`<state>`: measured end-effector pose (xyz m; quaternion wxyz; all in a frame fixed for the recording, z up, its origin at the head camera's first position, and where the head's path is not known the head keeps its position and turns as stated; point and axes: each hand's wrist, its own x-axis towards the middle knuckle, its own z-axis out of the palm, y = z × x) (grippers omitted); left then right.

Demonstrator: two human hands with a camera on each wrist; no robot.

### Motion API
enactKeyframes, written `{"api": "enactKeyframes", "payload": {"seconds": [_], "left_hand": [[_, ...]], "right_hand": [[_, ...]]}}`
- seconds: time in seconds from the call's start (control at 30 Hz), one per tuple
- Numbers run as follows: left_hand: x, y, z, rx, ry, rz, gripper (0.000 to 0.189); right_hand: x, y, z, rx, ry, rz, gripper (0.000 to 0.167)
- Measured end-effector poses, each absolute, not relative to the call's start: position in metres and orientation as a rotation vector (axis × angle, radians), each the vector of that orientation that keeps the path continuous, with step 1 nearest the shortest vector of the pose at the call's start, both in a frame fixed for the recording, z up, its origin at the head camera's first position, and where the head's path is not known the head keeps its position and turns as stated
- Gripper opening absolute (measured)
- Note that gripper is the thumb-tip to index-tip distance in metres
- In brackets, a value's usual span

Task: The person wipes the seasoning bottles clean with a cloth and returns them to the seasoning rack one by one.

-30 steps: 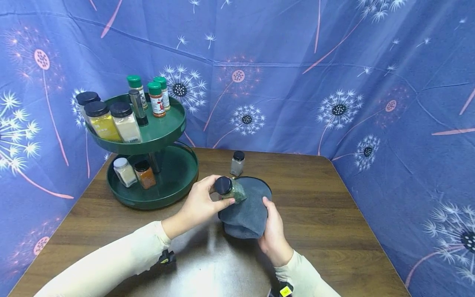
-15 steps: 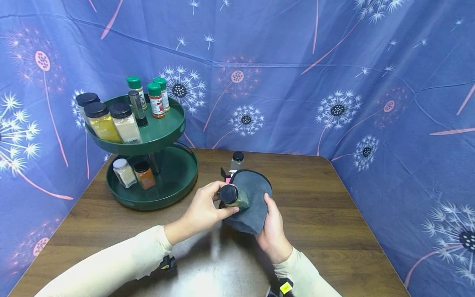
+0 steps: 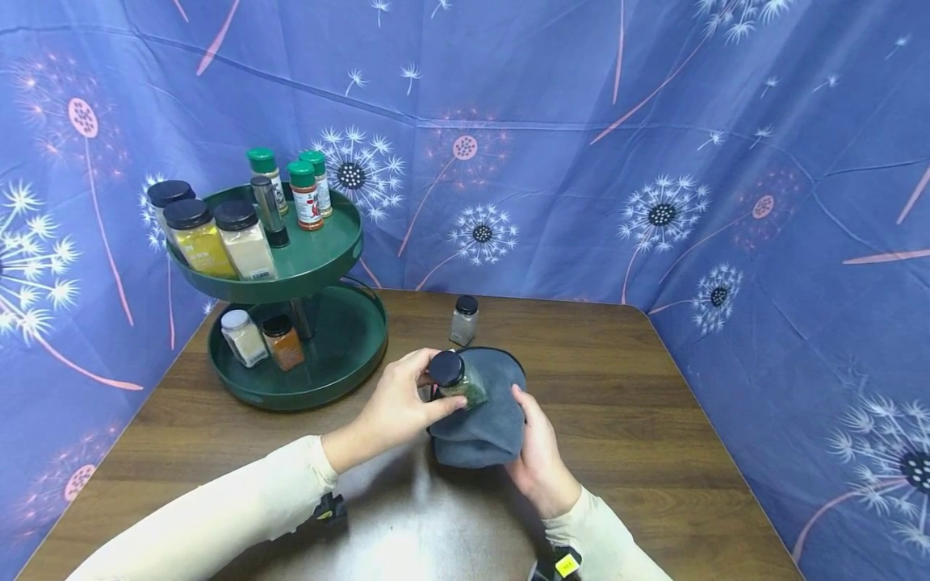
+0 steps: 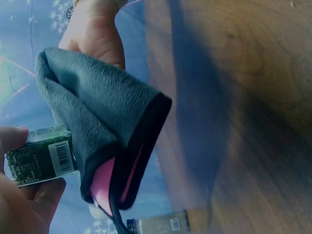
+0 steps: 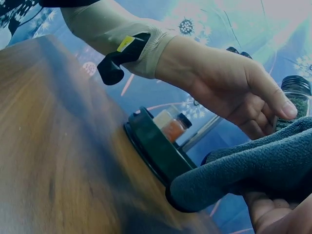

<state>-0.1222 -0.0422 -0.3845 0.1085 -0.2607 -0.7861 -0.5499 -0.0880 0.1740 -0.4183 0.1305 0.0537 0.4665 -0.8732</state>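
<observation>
My left hand grips a clear square jar of green dried herbs between thumb and fingers. The jar is tilted, its black lid toward the left, and a barcode label shows on its base in the left wrist view. A grey cloth with black edging is in my right hand, thumb on top and fingers underneath. The cloth lies against the base end of the jar. Its pink underside shows in the left wrist view. Where cloth and jar meet is partly hidden.
Behind the hands, a small black-lidded jar stands on the wooden table. At the left is a two-tier green turntable rack; several spice jars stand on its upper tier and two on the lower. A patterned blue curtain encloses the table.
The herb jar has shifted slightly right and down. Half a second ago the cloth was raised at its far edge, showing pink; it has since come back down, its near part bulging.
</observation>
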Motion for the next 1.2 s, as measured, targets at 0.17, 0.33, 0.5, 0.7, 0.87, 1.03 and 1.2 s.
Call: {"api": "enactKeyframes", "payload": {"seconds": [0.17, 0.33, 0.5, 0.7, 0.87, 1.03, 1.2], "left_hand": [[-0.126, -0.044, -0.386, -0.703, -2.287, -1.683, 0.050], [-0.126, -0.044, -0.389, -0.677, -2.293, -1.701, 0.049], [-0.121, -0.041, -0.390, -0.679, -2.307, -1.708, 0.049], [-0.118, -0.038, -0.391, -0.756, -2.213, -1.784, 0.052], [-0.120, -0.037, -0.392, -0.792, -2.166, -1.784, 0.053], [-0.123, -0.037, -0.391, -0.776, -2.176, -1.748, 0.051], [-0.126, -0.039, -0.387, -0.735, -2.194, -1.714, 0.050]], "right_hand": [[-0.084, 0.179, -0.414, 0.223, 1.395, -2.608, 0.033], [-0.082, 0.178, -0.410, 0.199, 1.321, -2.731, 0.032], [-0.085, 0.173, -0.410, 0.220, 1.279, -2.759, 0.036], [-0.087, 0.164, -0.411, 0.151, 1.313, -2.666, 0.041], [-0.086, 0.162, -0.413, 0.117, 1.301, -2.643, 0.039], [-0.085, 0.166, -0.415, 0.080, 1.289, -2.638, 0.039], [-0.083, 0.174, -0.413, 0.080, 1.280, -2.635, 0.038]]}}
